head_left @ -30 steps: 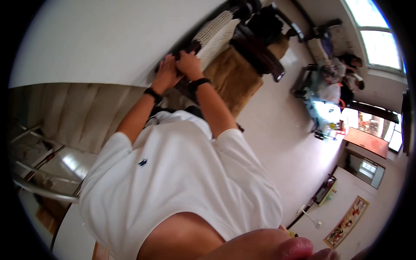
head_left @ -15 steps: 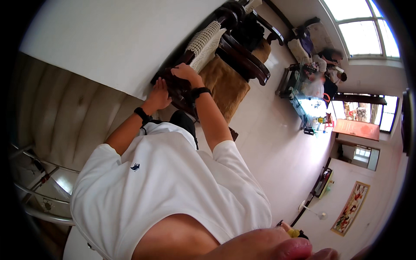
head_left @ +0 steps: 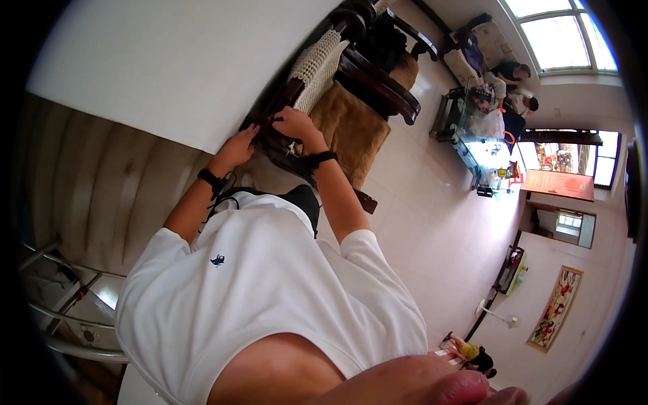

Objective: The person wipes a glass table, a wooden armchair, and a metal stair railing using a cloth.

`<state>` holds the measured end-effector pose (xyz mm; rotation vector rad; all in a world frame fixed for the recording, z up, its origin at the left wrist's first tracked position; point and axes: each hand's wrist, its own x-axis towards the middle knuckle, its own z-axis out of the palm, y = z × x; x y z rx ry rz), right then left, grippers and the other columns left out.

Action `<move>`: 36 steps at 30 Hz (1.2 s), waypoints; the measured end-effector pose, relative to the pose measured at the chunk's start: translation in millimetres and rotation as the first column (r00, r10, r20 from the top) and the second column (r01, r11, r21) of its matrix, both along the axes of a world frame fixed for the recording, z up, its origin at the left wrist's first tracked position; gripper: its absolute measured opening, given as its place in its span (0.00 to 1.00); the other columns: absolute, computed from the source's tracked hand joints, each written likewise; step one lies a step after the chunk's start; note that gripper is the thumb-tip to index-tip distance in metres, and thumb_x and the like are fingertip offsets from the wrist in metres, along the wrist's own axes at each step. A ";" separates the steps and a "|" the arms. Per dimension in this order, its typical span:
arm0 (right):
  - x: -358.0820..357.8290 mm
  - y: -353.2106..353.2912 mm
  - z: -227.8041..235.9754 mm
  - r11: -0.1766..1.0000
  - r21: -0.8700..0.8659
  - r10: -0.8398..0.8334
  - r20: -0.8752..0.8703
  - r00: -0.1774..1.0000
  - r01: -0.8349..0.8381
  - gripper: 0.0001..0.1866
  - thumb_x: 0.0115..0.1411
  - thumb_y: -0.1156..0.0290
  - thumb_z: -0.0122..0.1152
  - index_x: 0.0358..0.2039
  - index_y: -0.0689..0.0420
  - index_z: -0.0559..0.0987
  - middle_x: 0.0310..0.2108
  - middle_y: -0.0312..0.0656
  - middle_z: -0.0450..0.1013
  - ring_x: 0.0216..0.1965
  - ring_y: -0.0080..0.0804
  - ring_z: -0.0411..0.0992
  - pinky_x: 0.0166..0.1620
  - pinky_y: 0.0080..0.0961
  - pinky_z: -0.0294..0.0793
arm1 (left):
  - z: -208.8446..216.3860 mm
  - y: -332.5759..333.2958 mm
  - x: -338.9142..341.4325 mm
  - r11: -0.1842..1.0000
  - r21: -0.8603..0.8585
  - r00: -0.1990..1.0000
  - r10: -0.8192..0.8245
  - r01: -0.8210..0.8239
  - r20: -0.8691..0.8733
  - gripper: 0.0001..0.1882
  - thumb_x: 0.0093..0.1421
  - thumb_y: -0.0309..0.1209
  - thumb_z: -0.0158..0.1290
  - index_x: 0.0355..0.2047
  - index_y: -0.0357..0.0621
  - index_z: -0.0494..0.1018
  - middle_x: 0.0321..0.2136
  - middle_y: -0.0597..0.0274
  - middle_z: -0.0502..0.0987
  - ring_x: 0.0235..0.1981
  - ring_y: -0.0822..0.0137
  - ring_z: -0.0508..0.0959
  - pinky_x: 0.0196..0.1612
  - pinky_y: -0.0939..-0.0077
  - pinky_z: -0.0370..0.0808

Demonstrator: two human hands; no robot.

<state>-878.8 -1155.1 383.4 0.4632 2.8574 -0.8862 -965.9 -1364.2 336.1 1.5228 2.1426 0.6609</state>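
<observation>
A dark wooden armchair (head_left: 283, 150) stands against the white wall ahead of me, with a brown plush cushion (head_left: 341, 128) on its seat and a cream crocheted cover (head_left: 317, 66) over its back. At its near armrest, my right hand (head_left: 297, 127) has its fingers bent over the wood. Just left of it, my left hand (head_left: 235, 150) rests its fingertips on the same armrest, fingers together and partly curled. Both palms face away, so anything small beneath them is hidden. Black bands circle both wrists, and a thin dark cable hangs by the left one.
Tan padded panelling (head_left: 121, 182) and metal rails (head_left: 74, 347) lie to my left. A second dark armrest (head_left: 381, 84) stands beyond the cushion. Farther right are a glass table (head_left: 466, 145) with bags, people seated near the window, and another person (head_left: 476, 354) at the lower right.
My left hand has shifted slightly down and left, its fingers less flat. The right hand has moved a little down, still at the armrest. The view has tilted slightly.
</observation>
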 end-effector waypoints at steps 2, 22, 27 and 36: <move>10.8 1.1 -4.4 1.000 -0.023 -0.003 -0.042 0.999 0.002 0.14 0.51 0.61 0.58 0.36 0.50 0.84 0.40 0.46 0.73 0.41 0.47 0.72 0.46 0.40 0.74 | 7.5 1.4 4.1 0.995 0.065 0.991 0.067 -0.075 0.115 0.32 0.54 0.27 0.49 0.60 0.35 0.61 0.60 0.37 0.62 0.52 0.41 0.71 0.56 0.57 0.69; 22.5 -36.0 -7.3 0.991 0.124 -0.036 -0.164 0.986 0.057 0.15 0.45 0.67 0.57 0.35 0.48 0.84 0.47 0.42 0.69 0.46 0.46 0.71 0.43 0.49 0.73 | 24.6 13.3 6.1 0.983 -0.176 0.990 0.070 -0.047 0.126 0.29 0.53 0.22 0.44 0.58 0.40 0.62 0.53 0.37 0.68 0.44 0.39 0.74 0.47 0.50 0.72; 5.2 -62.2 -10.7 0.952 0.291 0.001 -0.320 0.947 0.098 0.16 0.46 0.67 0.59 0.38 0.45 0.84 0.49 0.41 0.68 0.50 0.44 0.68 0.45 0.50 0.70 | 0.4 6.9 -1.4 0.996 -0.094 0.982 0.025 -0.008 0.189 0.31 0.51 0.20 0.44 0.59 0.40 0.60 0.52 0.35 0.68 0.42 0.38 0.74 0.44 0.48 0.72; 74.9 -37.1 -34.1 0.988 0.140 -0.009 -0.362 0.932 0.064 0.23 0.48 0.70 0.61 0.48 0.40 0.79 0.58 0.50 0.60 0.55 0.51 0.63 0.52 0.44 0.69 | -19.5 0.8 33.2 0.982 -0.066 0.975 0.184 -0.177 0.122 0.44 0.49 0.21 0.46 0.68 0.45 0.45 0.67 0.47 0.50 0.47 0.41 0.74 0.45 0.54 0.74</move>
